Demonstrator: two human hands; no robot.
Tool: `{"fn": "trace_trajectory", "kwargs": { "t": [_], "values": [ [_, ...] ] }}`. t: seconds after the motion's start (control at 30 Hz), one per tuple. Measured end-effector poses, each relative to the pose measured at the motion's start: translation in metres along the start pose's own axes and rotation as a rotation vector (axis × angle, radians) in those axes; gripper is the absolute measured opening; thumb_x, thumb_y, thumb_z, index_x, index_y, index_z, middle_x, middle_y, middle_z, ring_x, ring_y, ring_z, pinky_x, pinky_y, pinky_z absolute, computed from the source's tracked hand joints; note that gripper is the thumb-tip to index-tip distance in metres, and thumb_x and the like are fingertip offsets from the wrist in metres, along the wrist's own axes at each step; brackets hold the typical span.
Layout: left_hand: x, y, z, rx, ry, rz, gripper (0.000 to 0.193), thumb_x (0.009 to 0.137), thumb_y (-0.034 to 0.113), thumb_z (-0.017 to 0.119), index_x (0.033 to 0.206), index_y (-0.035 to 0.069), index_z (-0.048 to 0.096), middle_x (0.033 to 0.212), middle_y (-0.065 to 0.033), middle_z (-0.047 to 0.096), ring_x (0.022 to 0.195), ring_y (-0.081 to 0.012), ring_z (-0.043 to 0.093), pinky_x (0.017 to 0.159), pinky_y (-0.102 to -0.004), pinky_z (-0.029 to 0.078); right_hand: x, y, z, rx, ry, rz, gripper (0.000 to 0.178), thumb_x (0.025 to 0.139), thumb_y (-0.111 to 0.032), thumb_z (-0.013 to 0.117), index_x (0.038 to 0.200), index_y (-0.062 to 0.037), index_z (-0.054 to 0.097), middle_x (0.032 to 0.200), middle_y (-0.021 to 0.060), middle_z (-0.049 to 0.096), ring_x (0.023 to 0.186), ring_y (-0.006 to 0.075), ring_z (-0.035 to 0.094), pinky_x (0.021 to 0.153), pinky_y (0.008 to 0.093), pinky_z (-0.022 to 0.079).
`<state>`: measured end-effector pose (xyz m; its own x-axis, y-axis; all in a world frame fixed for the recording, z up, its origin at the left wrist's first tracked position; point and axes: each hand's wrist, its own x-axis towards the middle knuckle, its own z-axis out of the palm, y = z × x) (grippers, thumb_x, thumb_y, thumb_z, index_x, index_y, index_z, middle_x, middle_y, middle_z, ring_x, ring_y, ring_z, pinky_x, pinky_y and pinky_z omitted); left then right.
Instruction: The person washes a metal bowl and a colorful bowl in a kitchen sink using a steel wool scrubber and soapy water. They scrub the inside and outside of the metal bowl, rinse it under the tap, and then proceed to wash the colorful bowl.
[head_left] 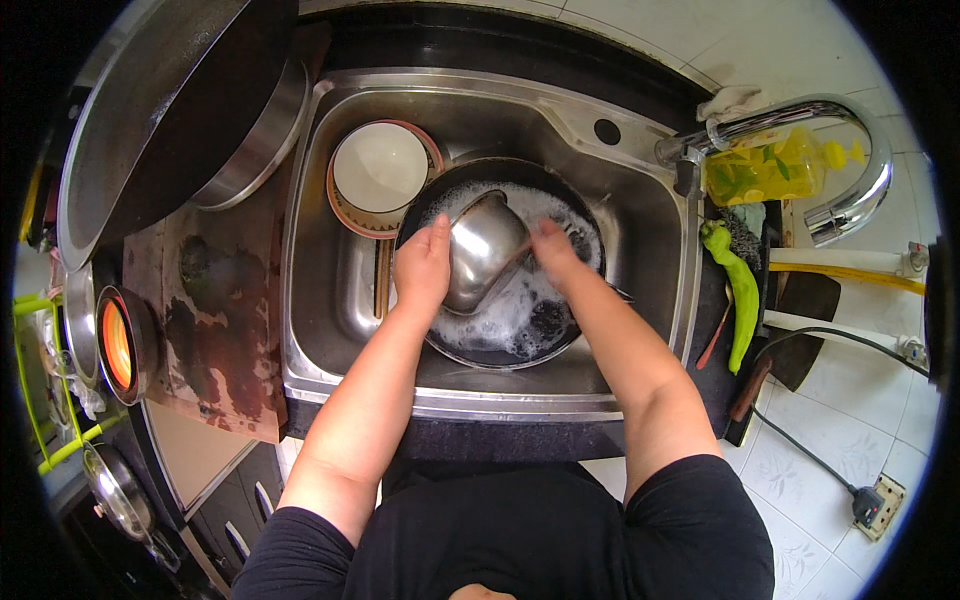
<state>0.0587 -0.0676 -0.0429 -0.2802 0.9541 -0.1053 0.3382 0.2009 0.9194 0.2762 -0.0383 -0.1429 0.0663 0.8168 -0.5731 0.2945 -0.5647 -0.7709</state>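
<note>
A shiny metal bowl is tipped on its side, its rounded outside facing up, above a black wok full of soapy water in the steel sink. My left hand is closed on the bowl's left edge, fingers along its side. At the opposite edge, my right hand meets the bowl's rim. Motion blurs its fingers, and whether they grip the rim or something else is unclear. White foam floats around the bowl. Part of a utensil pokes out beside the wok's right rim.
A white bowl rests on a patterned orange-rimmed dish in the sink's left, near chopsticks. The faucet arches at the right by a yellow soap bottle and a green pepper. A large dark pan looms at left.
</note>
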Motion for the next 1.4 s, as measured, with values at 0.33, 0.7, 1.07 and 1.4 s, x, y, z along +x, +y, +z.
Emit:
{"fn": "trace_trajectory", "kwargs": {
  "t": [0.33, 0.7, 1.07, 1.4],
  "values": [
    [-0.009, 0.017, -0.011, 0.2, -0.139, 0.062, 0.052, 0.093, 0.045, 0.04, 0.073, 0.003, 0.061, 0.068, -0.022, 0.058, 0.068, -0.0421, 0.057, 0.06, -0.0457, 0.043, -0.093, -0.131, 0.016, -0.532, -0.072, -1.039, 0.017, 0.072, -0.014, 0.067, 0.087, -0.0093, 0.062, 0.12, 0.0153, 0.053, 0.111, 0.0329, 0.048, 0.095, 0.0402, 0.038],
    [-0.012, 0.014, -0.01, 0.229, -0.101, 0.2, 0.049, 0.093, 0.043, 0.042, 0.069, 0.006, 0.062, 0.066, -0.0184, 0.059, 0.065, -0.0408, 0.057, 0.057, -0.0469, 0.044, -0.086, -0.145, 0.026, -0.427, -0.162, -0.775, 0.045, 0.073, -0.009, 0.065, 0.115, -0.0083, 0.051, 0.108, 0.0117, 0.061, 0.101, 0.0286, 0.057, 0.086, 0.0353, 0.045],
    [-0.012, 0.017, -0.015, 0.261, -0.168, 0.209, 0.048, 0.094, 0.04, 0.042, 0.075, 0.001, 0.061, 0.07, -0.0237, 0.057, 0.07, -0.0416, 0.057, 0.06, -0.044, 0.043, -0.081, -0.149, 0.017, -0.354, -0.285, -0.5, 0.057, 0.072, -0.011, 0.067, 0.125, -0.0032, 0.048, 0.117, 0.0124, 0.057, 0.11, 0.0238, 0.053, 0.095, 0.0319, 0.04],
    [-0.012, 0.017, -0.012, 0.305, -0.123, 0.24, 0.051, 0.094, 0.044, 0.038, 0.068, 0.006, 0.061, 0.067, -0.0178, 0.06, 0.066, -0.0401, 0.057, 0.059, -0.0476, 0.044, -0.082, -0.152, 0.015, -0.331, -0.251, -0.362, 0.046, 0.073, -0.012, 0.066, 0.118, -0.0069, 0.056, 0.121, 0.0115, 0.053, 0.112, 0.0213, 0.048, 0.096, 0.029, 0.036]
  ]
}}
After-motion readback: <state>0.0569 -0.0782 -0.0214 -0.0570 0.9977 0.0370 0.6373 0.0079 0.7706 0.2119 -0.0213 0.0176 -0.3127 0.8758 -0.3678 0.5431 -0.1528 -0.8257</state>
